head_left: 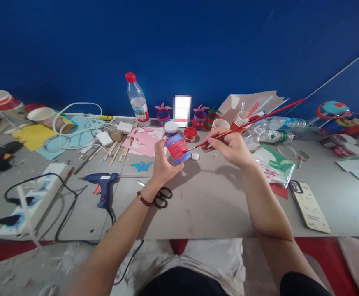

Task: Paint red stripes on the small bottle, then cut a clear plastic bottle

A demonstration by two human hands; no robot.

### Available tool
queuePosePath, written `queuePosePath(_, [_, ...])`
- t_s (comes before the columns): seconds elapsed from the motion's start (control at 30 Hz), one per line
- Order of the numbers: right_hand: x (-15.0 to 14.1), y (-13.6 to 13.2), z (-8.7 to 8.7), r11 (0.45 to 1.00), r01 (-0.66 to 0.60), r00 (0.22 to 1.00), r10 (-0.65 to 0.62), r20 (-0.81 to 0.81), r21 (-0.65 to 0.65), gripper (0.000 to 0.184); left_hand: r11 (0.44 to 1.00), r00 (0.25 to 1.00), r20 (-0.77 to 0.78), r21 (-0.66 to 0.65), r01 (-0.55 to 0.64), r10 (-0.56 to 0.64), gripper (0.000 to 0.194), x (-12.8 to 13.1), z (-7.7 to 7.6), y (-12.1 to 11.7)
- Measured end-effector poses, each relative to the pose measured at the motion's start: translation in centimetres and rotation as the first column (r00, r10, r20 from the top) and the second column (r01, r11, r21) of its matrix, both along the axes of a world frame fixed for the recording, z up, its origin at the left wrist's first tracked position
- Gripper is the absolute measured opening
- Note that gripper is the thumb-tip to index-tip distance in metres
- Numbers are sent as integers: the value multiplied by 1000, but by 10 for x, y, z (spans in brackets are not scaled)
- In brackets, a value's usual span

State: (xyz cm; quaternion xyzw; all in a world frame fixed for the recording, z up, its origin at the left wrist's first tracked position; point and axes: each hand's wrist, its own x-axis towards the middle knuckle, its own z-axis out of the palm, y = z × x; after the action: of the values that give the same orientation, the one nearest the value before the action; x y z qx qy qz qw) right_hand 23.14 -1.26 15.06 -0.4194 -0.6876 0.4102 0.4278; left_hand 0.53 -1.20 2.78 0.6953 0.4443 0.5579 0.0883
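Observation:
My left hand [163, 164] is closed around a small cup [176, 150], tilted on its side, painted blue with a broad red band. In my right hand [228, 146] is a long red paintbrush [253, 120], pinched near its bristles. The brush tip touches or nearly touches the red band. Just behind the cup stands an open jar of red paint [190, 134], beside a jar with a white lid [171, 128]. A small white round piece [195, 156] lies below the brush. Two blue and red cups with pink paper tops, a left one [163, 115] and a right one [199, 118], stand farther back.
A blue glue gun [103, 181], black-handled scissors [162, 197] and a blue paper cutout [141, 166] lie left. A power strip [40, 197] with cables is farther left. A red-capped bottle [137, 100] stands at the back. Plastic bottles [278, 135] and a phone [310, 207] lie right.

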Motion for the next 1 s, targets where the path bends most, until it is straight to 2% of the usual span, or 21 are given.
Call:
queuePosePath(0.5, [7,5,-1,998,34,999,-34,8,47,29,1000,999,34,-12,-19,19,95,0,-1,1])
queuePosePath(0.83, [-8,-2,3,999,-24,999,22,-42,-38,38,1000,1000,12,9,-6,5,94,0,0,1])
queuePosePath(1.0, [-8,-1,4,1000,-1,1000,0,-19,-14,39,1000,1000,17,16,-15,15,94,-1,-1,2])
